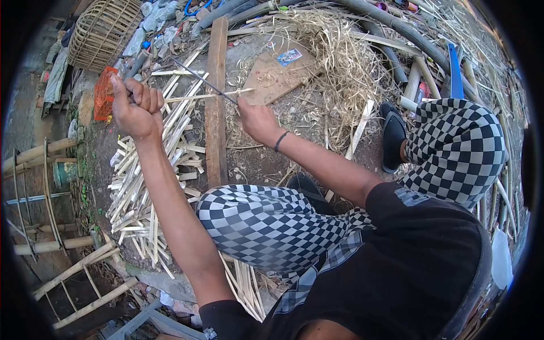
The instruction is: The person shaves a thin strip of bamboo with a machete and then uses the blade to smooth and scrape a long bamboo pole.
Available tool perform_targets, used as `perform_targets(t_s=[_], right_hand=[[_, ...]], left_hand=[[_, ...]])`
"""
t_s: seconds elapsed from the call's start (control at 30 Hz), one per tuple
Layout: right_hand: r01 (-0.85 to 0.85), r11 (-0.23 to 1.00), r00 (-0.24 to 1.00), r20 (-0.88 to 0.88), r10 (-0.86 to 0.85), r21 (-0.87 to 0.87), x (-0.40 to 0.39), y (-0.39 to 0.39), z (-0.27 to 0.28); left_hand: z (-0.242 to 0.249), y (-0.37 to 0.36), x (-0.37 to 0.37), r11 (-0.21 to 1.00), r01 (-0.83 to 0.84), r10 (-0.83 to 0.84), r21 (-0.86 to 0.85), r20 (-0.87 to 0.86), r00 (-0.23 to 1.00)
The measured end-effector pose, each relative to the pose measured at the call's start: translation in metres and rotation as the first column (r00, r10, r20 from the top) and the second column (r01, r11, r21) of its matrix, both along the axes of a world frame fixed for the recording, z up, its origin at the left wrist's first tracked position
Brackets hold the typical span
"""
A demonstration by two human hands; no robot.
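Observation:
My left hand (139,107) is closed in a fist around the end of a pale bamboo strip (190,98). The strip stretches to the right across a long wooden beam (216,130). In my closed right hand (259,120) is a long, thin, dark tool that looks like a knife (207,83); it slants up and left, crossing the strip above the beam. The grip on its near end is partly hidden by my fingers. Below my left forearm lies a loose pile of split bamboo strips (150,192).
Curly shavings (340,68) heap around a flat brown board (277,73). A woven bamboo basket (103,34) and an orange plastic crate (104,93) lie at upper left. At right are a blue saw (455,71) and bamboo poles. Ladder-like bamboo frames (85,283) stand at lower left.

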State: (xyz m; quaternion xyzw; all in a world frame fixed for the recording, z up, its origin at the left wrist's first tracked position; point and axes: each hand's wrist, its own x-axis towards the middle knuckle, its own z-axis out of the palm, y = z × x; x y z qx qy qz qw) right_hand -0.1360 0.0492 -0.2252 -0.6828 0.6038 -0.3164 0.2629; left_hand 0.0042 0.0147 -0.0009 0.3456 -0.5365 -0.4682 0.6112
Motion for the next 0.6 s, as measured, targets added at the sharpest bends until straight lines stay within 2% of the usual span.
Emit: perform_targets(t_s=[0.07, 0.13, 0.27, 0.33, 0.47, 0.53, 0.6], right_hand=[[0.109, 0.985, 0.994, -0.045, -0.104, 0.133, -0.004, -0.016, -0.068], [0.186, 0.956, 0.98, -0.114, -0.164, 0.226, -0.018, -0.041, -0.123], [0.203, 0.957, 0.975, -0.135, -0.177, 0.207, -0.021, -0.032, -0.089], [0.128, 0.966, 0.992, -0.03, -0.125, 0.226, -0.012, -0.015, -0.044], [0.128, 0.98, 0.98, 0.135, -0.148, 0.15, -0.002, 0.011, -0.017], [0.121, 0.985, 0.976, 0.168, -0.14, 0.12, -0.006, 0.021, -0.017], [0.095, 0.985, 0.973, 0.194, -0.122, 0.142, -0.012, 0.031, -0.015]], left_hand=[[-0.003, 0.006, 0.004, 0.999, -0.039, 0.038, 0.009, 0.003, 0.999], [-0.003, 0.002, 0.009, 1.0, 0.008, -0.008, 0.005, -0.029, 1.0], [-0.001, -0.003, 0.002, 0.998, 0.065, -0.065, -0.016, -0.003, 0.998], [0.001, -0.006, 0.003, 0.998, 0.048, -0.048, -0.027, -0.002, 0.999], [0.003, -0.008, 0.002, 0.998, -0.058, 0.057, -0.036, -0.038, 0.998], [0.0, -0.009, 0.003, 0.963, -0.266, 0.258, -0.051, -0.122, 0.958], [0.001, -0.007, 0.009, 0.947, -0.321, 0.313, -0.029, -0.157, 0.937]])
